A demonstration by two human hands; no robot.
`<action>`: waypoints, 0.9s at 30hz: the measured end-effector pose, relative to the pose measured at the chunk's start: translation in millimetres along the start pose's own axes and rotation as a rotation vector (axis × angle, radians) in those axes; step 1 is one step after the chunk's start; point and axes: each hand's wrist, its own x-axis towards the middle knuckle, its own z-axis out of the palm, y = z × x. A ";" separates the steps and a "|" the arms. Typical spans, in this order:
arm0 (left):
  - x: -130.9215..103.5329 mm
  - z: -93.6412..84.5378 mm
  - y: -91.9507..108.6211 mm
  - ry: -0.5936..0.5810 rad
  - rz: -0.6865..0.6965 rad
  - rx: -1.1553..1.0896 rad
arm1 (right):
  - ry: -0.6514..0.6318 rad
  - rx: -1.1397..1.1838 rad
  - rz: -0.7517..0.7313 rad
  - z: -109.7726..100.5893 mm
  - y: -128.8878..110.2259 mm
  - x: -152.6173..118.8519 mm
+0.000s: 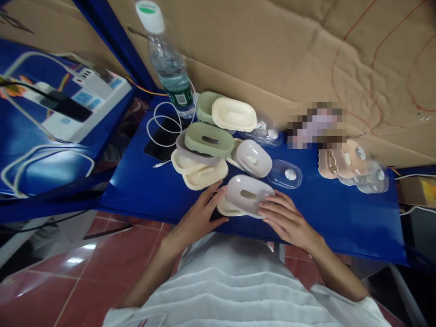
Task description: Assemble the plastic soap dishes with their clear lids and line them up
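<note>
A pale lilac oval soap dish point(235, 184) with a slot in its base sits over a cream oval tray point(226, 208) at the table's front edge, directly before me. My right hand point(284, 218) grips the dish's right end, fingers lying over its rim. At the left end, my left hand point(200, 211) holds the edge between thumb and fingers; its fingertips partly hide the rim. Close behind lie another lilac dish point(262, 165) and a clear lid point(291, 180) with a round sticker. To the left is a pile with a green dish point(194, 138) above cream trays point(207, 177).
A water bottle point(170, 72) stands at the back left, beside a white cable point(155, 117) and a dark phone point(160, 141). Peach scalloped dishes point(352, 168) lie at the right. A power strip point(112, 102) rests farther left. Cardboard point(259, 54) walls the back of the blue table point(337, 218).
</note>
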 end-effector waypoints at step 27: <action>-2.0 -2.4 14.4 0.057 0.140 0.106 | 0.078 -0.301 0.262 -6.3 88.5 -40.2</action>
